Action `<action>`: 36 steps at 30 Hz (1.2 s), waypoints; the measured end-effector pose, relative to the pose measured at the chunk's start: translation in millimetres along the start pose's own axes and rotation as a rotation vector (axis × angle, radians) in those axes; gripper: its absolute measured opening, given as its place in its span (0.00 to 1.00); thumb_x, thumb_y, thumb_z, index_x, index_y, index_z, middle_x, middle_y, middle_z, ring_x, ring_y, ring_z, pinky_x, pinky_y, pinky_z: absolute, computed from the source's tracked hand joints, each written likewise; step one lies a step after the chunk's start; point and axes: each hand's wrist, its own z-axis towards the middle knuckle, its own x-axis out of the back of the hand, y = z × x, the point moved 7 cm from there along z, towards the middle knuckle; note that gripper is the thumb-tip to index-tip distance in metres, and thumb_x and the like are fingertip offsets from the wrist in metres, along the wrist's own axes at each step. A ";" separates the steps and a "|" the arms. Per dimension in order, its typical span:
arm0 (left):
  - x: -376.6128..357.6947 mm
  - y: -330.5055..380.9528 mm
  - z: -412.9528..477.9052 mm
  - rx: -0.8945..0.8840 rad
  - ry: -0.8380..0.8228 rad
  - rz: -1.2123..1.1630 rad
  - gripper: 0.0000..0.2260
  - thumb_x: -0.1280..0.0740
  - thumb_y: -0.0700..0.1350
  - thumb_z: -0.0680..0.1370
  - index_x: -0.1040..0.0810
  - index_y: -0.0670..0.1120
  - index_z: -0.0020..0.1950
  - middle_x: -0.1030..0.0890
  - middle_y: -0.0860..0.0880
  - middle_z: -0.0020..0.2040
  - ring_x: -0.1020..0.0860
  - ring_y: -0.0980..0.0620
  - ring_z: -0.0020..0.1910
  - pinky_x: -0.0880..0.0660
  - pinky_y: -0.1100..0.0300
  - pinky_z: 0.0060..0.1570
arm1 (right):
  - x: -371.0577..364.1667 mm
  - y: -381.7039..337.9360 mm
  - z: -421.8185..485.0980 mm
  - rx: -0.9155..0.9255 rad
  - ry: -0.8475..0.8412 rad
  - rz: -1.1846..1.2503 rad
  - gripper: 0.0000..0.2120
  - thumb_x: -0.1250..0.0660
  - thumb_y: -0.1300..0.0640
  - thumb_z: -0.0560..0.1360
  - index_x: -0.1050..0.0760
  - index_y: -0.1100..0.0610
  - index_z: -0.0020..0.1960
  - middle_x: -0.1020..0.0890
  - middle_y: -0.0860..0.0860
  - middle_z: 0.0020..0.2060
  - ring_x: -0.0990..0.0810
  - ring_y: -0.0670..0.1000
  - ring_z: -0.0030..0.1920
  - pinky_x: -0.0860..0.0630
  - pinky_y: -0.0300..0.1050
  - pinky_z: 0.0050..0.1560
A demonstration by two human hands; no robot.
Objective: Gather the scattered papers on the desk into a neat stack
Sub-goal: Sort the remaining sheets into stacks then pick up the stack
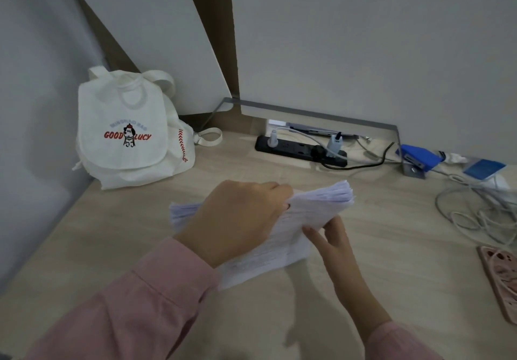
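**Both hands on the paper stack, mid-worktop**

Landmark: paper stack (pixel 279 228). It sits at the middle of the light wood worktop (pixel 391 261), sheets bunched but not squared; edges fan out at the far-right corner and at the left end. The far edge looks lifted, the near edge lies low toward the worktop; can't tell if it touches.

Left hand (pixel 237 219): over the top of the stack, fingers (pixel 275 189) curled over its far edge, thumb on the printed face. Clenched on the paper. Pink sleeve (pixel 134 298) runs back toward the near-left from the stack.

Right hand (pixel 335 245): at the stack's right edge, fingertips touching the sheets, thumb and forefinger pinching the edge loosely. Grasping paper, lighter hold than the left.

Around the stack:
- White cloth backpack (pixel 131 135), red "GOOD LUCY" print, far-left of the stack, against the wall, upright.
- Black power strip (pixel 299 149) directly beyond the stack, several plugs in it, cables trailing right.
- Blue stapler-like item (pixel 416 156) far-right of the stack; can't confirm what it is.
- Tangle of white cables (pixel 475 214) right of the stack, well apart.
- Pink phone case (pixel 500 281) near-right of the stack at the frame edge, partly cut off.

No loose sheets visible away from the stack.
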 end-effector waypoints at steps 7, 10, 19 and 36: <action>18.4 -47.0 -13.8 0.306 0.135 -0.656 0.09 0.43 0.61 0.73 0.27 0.64 0.49 0.18 0.55 0.40 0.22 0.59 0.43 0.27 0.67 0.40 | 65.5 28.8 14.0 -0.141 0.095 0.191 0.44 0.24 0.40 0.57 0.38 0.47 0.69 0.27 0.48 0.64 0.27 0.47 0.63 0.27 0.44 0.58; 2.4 -53.1 -18.2 0.385 0.187 -0.935 0.03 0.35 0.57 0.74 0.24 0.67 0.44 0.18 0.61 0.44 0.20 0.62 0.42 0.24 0.69 0.39 | 69.3 18.7 20.9 -0.096 0.020 0.397 0.19 0.37 0.54 0.72 0.29 0.52 0.63 0.19 0.51 0.58 0.19 0.47 0.53 0.21 0.41 0.47; -75.8 -85.7 -67.4 0.752 0.430 -1.249 0.09 0.36 0.34 0.74 0.22 0.48 0.43 0.18 0.62 0.33 0.24 0.67 0.33 0.29 0.76 0.34 | 84.4 -1.7 19.8 0.074 0.092 0.279 0.15 0.42 0.65 0.75 0.25 0.61 0.60 0.18 0.53 0.51 0.20 0.51 0.52 0.23 0.42 0.49; -164.1 -94.1 -102.5 1.080 0.205 -1.290 0.09 0.37 0.43 0.62 0.24 0.51 0.40 0.19 0.56 0.35 0.22 0.60 0.37 0.28 0.67 0.37 | 71.2 71.9 8.1 -0.178 0.110 0.122 0.15 0.41 0.72 0.71 0.20 0.58 0.46 0.16 0.54 0.46 0.21 0.54 0.52 0.29 0.51 0.57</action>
